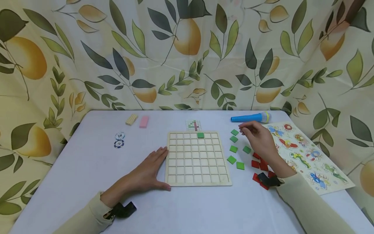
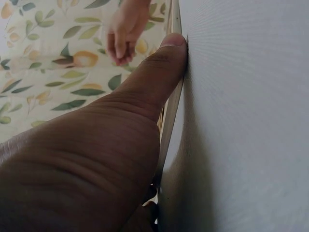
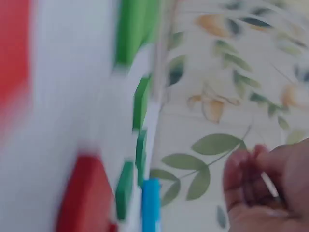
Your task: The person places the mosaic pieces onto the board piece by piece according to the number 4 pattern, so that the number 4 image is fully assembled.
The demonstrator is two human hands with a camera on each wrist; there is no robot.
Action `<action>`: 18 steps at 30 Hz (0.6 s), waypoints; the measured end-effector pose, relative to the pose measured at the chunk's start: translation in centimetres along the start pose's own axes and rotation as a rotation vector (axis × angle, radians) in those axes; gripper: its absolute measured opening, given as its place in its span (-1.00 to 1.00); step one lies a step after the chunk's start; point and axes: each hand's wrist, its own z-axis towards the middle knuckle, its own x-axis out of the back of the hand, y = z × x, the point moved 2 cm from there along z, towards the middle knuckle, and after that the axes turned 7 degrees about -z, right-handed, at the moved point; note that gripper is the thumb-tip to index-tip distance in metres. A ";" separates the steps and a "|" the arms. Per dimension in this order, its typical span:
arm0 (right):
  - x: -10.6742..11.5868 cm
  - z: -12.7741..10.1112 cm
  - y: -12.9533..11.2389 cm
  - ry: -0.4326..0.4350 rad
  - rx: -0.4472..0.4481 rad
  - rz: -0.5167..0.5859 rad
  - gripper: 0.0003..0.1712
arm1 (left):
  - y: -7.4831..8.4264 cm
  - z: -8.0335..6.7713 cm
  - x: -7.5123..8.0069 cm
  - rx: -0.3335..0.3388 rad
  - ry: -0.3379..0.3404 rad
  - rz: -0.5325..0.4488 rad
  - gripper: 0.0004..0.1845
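Note:
A pale wooden grid board (image 1: 196, 162) lies flat on the table, one green square tile (image 1: 200, 135) in its top row. My left hand (image 1: 149, 167) rests against the board's left edge with fingers extended, its thumb (image 2: 159, 67) at the near corner. Above the loose green tiles (image 1: 233, 149) hovers my right hand (image 1: 258, 139), thumb and fingertips close together and loosely bent; nothing shows between them. Several red tiles (image 1: 255, 164) lie partly hidden below the right wrist. Behind the board sits a small patterned grid card (image 1: 193, 125).
A blue toy microphone (image 1: 245, 118) lies at the back right, near a sheet of insect pictures (image 1: 309, 156). Toward the back left are two poker chips (image 1: 119, 143), a pink block (image 1: 144, 122) and a bundle of pale sticks (image 1: 131, 119). A fruit-patterned curtain (image 1: 187, 81) hangs behind the table.

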 end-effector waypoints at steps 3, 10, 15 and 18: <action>-0.4 -0.2 1.4 0.028 -0.033 0.047 -0.69 | 0.0 0.0 0.0 -0.008 0.006 -0.012 0.51; -1.8 0.3 3.4 -0.128 -0.123 -0.059 -0.63 | -0.1 -0.2 0.0 0.008 0.001 -0.015 0.51; -2.3 0.6 3.8 -0.204 -0.095 -0.174 -0.57 | 0.1 -0.2 0.1 0.008 0.002 -0.029 0.50; -2.3 0.7 3.8 -0.234 -0.070 -0.218 -0.54 | 0.2 -0.1 0.1 0.005 0.005 -0.030 0.50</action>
